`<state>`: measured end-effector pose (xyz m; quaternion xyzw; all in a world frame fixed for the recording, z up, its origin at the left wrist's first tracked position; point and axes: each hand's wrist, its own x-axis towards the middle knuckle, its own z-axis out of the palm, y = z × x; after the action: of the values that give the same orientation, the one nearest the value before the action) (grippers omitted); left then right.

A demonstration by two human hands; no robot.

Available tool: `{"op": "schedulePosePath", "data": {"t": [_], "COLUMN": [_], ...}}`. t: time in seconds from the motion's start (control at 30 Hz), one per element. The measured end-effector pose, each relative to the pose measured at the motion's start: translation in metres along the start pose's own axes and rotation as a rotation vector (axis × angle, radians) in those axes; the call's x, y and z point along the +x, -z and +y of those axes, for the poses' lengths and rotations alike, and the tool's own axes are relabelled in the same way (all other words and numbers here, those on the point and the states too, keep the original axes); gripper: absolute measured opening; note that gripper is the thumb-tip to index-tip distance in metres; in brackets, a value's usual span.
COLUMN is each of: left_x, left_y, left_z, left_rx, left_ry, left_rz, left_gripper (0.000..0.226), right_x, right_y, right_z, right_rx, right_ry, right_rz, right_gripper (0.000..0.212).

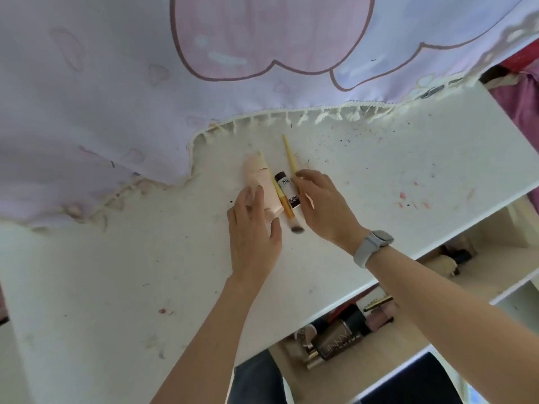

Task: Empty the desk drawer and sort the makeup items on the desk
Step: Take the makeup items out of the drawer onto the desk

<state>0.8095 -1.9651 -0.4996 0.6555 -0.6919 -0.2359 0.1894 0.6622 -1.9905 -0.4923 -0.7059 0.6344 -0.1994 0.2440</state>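
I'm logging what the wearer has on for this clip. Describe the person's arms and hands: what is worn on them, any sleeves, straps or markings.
Both forearms are bare, with no sleeves in view. The right wrist carries a pale grey smartwatch with a matching grey band, its rounded rectangular case facing away from the camera. The left hand and right hand wear no gloves, and no rings or markings are visible on either.

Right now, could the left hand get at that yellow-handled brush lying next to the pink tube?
Probably yes. The left hand rests on the pink tube, and the yellow-handled brush lies uncovered just beside its fingertips.
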Motion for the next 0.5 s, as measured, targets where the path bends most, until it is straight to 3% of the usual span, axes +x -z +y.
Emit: {"op": "schedulePosePath", "data": {"t": [0.13,0.3,0.4,0.5], "left_x": [-0.009,-0.062,-0.116,-0.167], "left_y": [-0.005,-0.006,-0.016,-0.037], "left_z": [0.011,0.034,0.048,0.058], "left_rx": [0.065,0.013,-0.069,-0.182], "left_ry": [0.058,0.056,-0.103,-0.210], "left_rz": [0.038,0.154,0.068,-0.152], "left_gripper": [0.054,0.038,0.028,0.025], "right_x": [-0.012,-0.068,-0.134,-0.195], "right_y": [0.010,0.043,0.055,0.051], "right_z": [0.009,0.022,0.037,0.069], "right_rx": [0.020,0.122,0.152,0.060], "right_ry": [0.080,0.146,0.204,0.181], "right_rz": [-0.067,0.057,-0.016,-0.282], "right_gripper": [0.041,0.034,0.022,0.021]}}
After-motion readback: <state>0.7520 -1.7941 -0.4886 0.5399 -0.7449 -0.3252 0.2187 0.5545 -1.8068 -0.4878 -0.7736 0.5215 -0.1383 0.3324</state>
